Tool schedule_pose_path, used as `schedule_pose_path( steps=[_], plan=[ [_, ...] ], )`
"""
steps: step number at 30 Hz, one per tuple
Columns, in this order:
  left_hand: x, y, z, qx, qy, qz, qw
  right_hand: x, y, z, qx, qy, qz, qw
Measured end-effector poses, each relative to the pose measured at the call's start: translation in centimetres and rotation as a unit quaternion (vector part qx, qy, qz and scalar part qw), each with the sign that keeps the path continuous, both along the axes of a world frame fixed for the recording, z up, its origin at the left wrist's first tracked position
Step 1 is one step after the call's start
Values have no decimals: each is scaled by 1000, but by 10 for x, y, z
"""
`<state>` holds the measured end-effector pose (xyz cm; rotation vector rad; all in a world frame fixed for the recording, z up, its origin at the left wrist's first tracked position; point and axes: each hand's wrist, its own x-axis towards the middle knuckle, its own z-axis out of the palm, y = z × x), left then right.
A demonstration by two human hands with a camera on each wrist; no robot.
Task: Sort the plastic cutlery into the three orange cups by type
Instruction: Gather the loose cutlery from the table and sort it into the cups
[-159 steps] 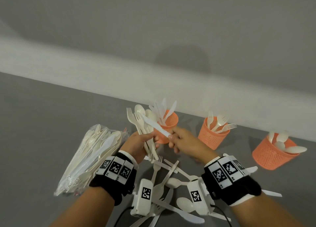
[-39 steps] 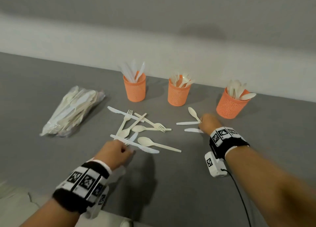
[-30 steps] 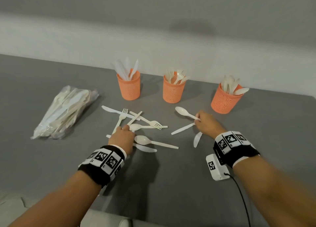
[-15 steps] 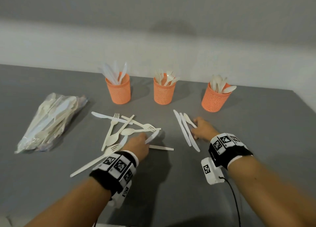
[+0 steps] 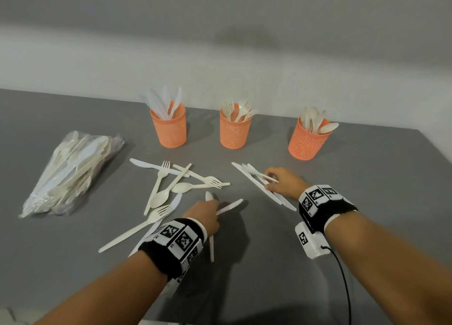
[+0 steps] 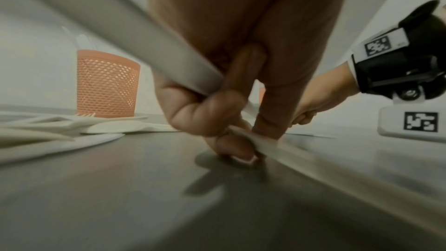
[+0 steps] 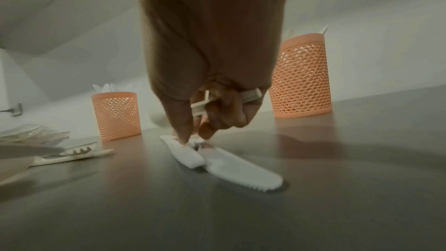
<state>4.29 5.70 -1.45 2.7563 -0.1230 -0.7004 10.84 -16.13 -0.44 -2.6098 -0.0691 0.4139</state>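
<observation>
From the head camera, your left hand [image 5: 204, 214] sits near the middle of the grey table [image 5: 367, 178], fingers curled round a spoon handle [image 5: 211, 247] that runs back under the wrist, while its tips hold down a white knife [image 5: 230, 206]. Your right hand [image 5: 285, 182] lies nearer the right edge, pinching a spoon [image 5: 256, 173] above two knives [image 5: 259, 189] lying side by side. Three orange cups stand along the far edge: knife cup [image 5: 169, 126], fork cup [image 5: 235, 127], spoon cup [image 5: 308, 138]. Loose cutlery [image 5: 171, 185] is heaped left of your left hand, and a bagged bundle [image 5: 71, 173] lies toward the left edge.

The left wrist camera shows your left fingers [image 6: 205, 115] wrapped round the blurred handle, thumb and one fingertip pressing the knife to the table.

The right wrist camera shows your right fingers [image 7: 224, 115] closed on thin handles, with thumb and a fingertip down on the two knives' ends [image 7: 193, 148].
</observation>
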Motion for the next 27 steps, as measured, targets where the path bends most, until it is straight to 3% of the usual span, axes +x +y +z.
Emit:
schedule_pose_path(
  steps=[5, 10, 12, 15, 17, 19, 23, 27],
  plan=[
    [-3, 0, 10, -122, -35, 13, 992, 12, 17, 3, -80, 24, -62, 995],
    [8, 9, 20, -306, -37, 134, 942, 12, 26, 0, -95, 45, -58, 993],
    [14, 12, 21, -389, -14, 207, 898, 12, 25, -3, -73, 26, -65, 995],
    [22, 16, 19, -541, 60, 320, 775, 9, 29, 10, 73, -62, -67, 993],
    [26, 17, 23, -604, 112, 351, 707, 2, 41, 28, 195, -108, -13, 975],
    [27, 14, 30, -641, 165, 342, 667, -10, 58, 43, 274, -138, 72, 949],
    [26, 5, 35, -659, 213, 283, 664, -27, 86, 46, 325, -146, 180, 917],
    [24, 11, 35, -666, 187, 263, 673, -28, 91, 42, 300, -98, 164, 935]
  ],
)
